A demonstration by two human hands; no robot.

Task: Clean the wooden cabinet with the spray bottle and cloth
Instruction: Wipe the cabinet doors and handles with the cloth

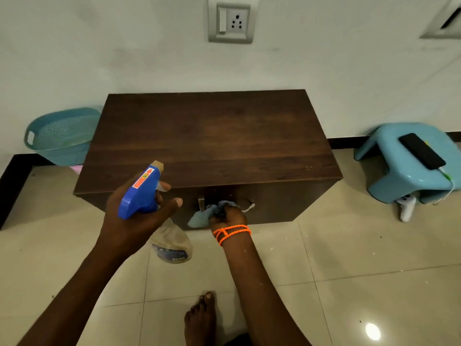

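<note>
A low dark wooden cabinet (pixel 209 136) stands against the white wall, its two front doors fitted with metal handles (pixel 247 206). My left hand (pixel 134 216) grips a spray bottle (pixel 143 191) with a blue trigger head and a clear body hanging below; its nozzle points over the cabinet's front edge. My right hand (pixel 227 217), with an orange bead band on the wrist, is closed on a crumpled light blue cloth (pixel 203 216) and presses it against the cabinet's front face between the handles.
A light blue basket (pixel 59 136) sits left of the cabinet by the wall. A blue plastic stool (pixel 401 171) on the right carries a black phone (pixel 421 151) with a cable. A wall socket (pixel 232 20) is above. My bare foot (pixel 200 318) rests on the beige tiled floor.
</note>
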